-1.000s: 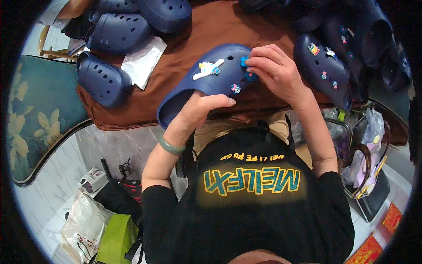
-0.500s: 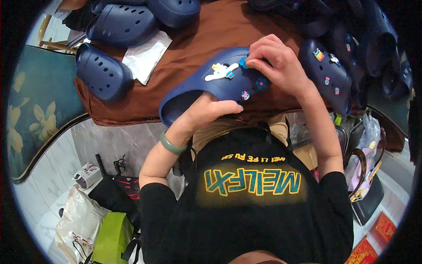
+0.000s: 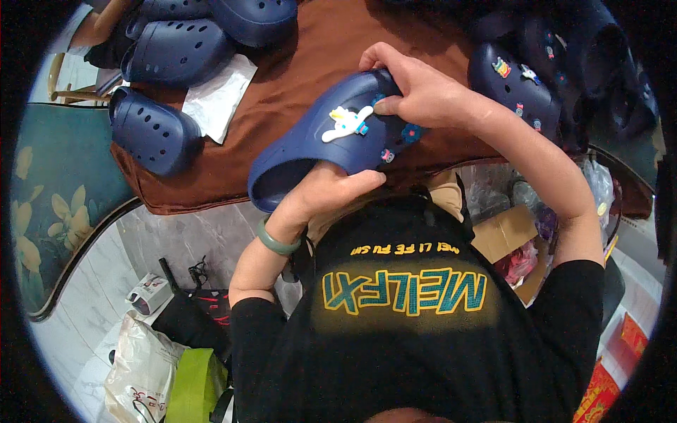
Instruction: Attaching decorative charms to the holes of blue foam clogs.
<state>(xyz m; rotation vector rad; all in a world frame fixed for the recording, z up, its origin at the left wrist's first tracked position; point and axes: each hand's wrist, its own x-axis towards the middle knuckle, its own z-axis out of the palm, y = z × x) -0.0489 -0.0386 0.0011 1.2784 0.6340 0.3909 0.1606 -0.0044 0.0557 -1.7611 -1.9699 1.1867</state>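
Observation:
A dark blue clog (image 3: 293, 151) is held up above the brown-covered table, its toe toward the right. My left hand (image 3: 335, 192) reaches into its foot opening, fingers hidden inside and thumb outside along the near side. My right hand (image 3: 416, 88) is wrapped over the toe end, thumb pressed by a blue charm (image 3: 379, 99) that it partly covers. A white long-eared character charm (image 3: 347, 124) sits on the clog's upper. Nearer the toe are a blue flower charm (image 3: 412, 132) and a small pink-and-blue charm (image 3: 387, 156).
Several plain blue clogs, one of them at left (image 3: 155, 134), lie beside a white packet (image 3: 220, 99). A clog with charms (image 3: 508, 88) rests at right before a dark heap of clogs. Below the brown cloth (image 3: 166, 190) stand bags and a cardboard box (image 3: 504, 233). Another person's arm (image 3: 99, 25) shows far left.
My right hand has gone from pinching the blue charm to wrapping over the toe, its elbow swinging outward. The clog has tilted, its toe a little higher. The whole view has shifted slightly.

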